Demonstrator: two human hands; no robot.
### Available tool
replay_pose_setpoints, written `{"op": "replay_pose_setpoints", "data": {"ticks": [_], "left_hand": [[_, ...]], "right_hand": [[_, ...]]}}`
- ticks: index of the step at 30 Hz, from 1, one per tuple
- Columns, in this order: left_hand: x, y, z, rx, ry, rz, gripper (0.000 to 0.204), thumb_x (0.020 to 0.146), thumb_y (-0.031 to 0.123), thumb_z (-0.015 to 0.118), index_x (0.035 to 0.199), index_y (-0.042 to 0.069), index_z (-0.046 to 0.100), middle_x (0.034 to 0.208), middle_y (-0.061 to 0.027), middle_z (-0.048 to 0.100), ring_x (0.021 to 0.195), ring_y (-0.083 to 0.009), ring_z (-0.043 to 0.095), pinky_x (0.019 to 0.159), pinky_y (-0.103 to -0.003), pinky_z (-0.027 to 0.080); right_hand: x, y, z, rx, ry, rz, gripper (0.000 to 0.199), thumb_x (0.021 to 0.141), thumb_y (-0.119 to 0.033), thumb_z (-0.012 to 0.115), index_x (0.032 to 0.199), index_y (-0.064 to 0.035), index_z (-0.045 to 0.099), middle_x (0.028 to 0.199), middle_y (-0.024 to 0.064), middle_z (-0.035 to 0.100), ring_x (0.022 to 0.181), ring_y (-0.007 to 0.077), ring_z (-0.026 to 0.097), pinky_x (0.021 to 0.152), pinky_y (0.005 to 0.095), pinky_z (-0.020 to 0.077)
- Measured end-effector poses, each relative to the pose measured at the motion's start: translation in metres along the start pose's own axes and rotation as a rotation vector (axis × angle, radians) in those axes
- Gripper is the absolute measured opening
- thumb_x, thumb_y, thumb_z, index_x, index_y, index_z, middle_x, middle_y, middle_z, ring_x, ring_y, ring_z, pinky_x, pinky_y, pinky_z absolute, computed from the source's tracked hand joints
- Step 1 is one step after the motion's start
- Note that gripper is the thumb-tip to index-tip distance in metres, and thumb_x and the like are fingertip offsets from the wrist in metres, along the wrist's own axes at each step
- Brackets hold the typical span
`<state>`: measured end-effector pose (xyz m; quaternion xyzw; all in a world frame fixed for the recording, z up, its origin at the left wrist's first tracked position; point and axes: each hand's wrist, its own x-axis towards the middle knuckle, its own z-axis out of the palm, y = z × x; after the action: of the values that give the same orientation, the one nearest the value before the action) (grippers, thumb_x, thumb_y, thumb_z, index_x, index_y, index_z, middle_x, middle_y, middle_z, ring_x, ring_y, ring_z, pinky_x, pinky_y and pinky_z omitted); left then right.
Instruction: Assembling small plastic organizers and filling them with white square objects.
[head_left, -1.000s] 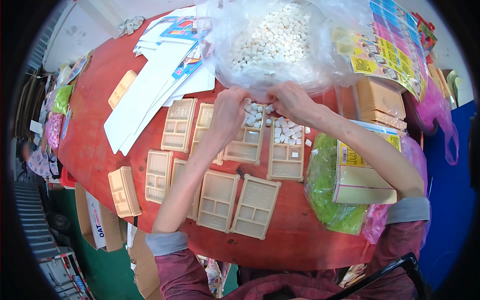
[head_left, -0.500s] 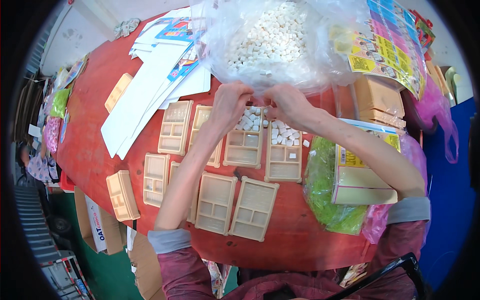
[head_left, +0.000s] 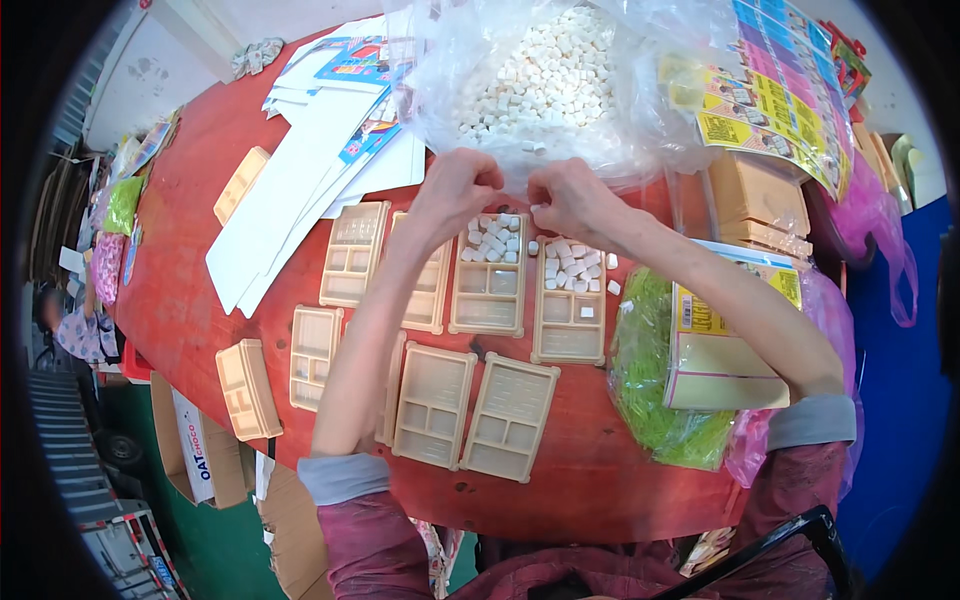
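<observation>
Both my hands hover at the front edge of a clear plastic bag (head_left: 640, 130), which holds a heap of small white marshmallow-like pieces (head_left: 540, 75). My left hand (head_left: 462, 185) has its fingers curled together above a beige compartment tray (head_left: 488, 300) whose top section holds white pieces. Facing it, my right hand (head_left: 575, 195) is also closed, over the far end of another beige tray (head_left: 568, 340) with white pieces in its large section and one in a small compartment. Whatever the fingers hold is hidden. A few loose pieces lie beside these trays.
More beige trays (head_left: 432, 400) stand left and nearer on the red table (head_left: 580, 460). White card sheets (head_left: 300, 170) lie at the far left. To the right are a bag of green shreds (head_left: 645, 380), stacked beige trays (head_left: 757, 195) and printed sheets (head_left: 780, 110).
My hands have drawn slightly apart and risen a little toward the bag, uncovering more of the white pieces in the left of the two filled trays.
</observation>
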<state>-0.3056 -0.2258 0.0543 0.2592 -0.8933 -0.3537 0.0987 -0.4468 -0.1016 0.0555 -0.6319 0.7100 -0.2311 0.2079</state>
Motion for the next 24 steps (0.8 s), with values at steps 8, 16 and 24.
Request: {"op": "replay_pose_setpoints", "data": {"ticks": [8, 16, 24], "left_hand": [[-0.052, -0.001, -0.003, -0.089, -0.046, 0.015, 0.018, 0.078, -0.004, 0.062, 0.096, -0.006, 0.066, 0.085, -0.0084, 0.067, 0.075, -0.0143, 0.062, 0.069, -0.025, 0.049], [-0.079, -0.003, 0.04, 0.301, -0.022, 0.246, 0.06, 0.092, 0.018, 0.056, 0.142, -0.002, 0.03, 0.148, -0.0229, 0.03, 0.14, -0.0349, 0.025, 0.113, -0.04, 0.028], [-0.078, 0.002, 0.048, 0.546, -0.098, 0.238, 0.092, 0.089, 0.054, 0.052, 0.147, -0.008, 0.015, 0.154, -0.0261, 0.014, 0.144, -0.0377, 0.011, 0.115, -0.051, 0.015]], "right_hand": [[0.004, -0.001, 0.012, 0.09, 0.093, -0.176, 0.017, 0.069, -0.009, 0.07, 0.079, 0.004, 0.066, 0.072, 0.0217, 0.063, 0.066, 0.0312, 0.063, 0.064, 0.0384, 0.0497], [-0.02, -0.013, 0.006, -0.139, -0.1, -0.061, 0.007, 0.069, -0.005, 0.065, 0.069, 0.0017, 0.063, 0.072, 0.0208, 0.062, 0.074, 0.0369, 0.062, 0.068, 0.043, 0.0488], [-0.014, -0.01, -0.019, -0.17, 0.054, -0.036, 0.009, 0.07, -0.006, 0.06, 0.072, 0.0026, 0.063, 0.07, 0.0218, 0.062, 0.07, 0.0366, 0.063, 0.066, 0.0438, 0.0505]]}}
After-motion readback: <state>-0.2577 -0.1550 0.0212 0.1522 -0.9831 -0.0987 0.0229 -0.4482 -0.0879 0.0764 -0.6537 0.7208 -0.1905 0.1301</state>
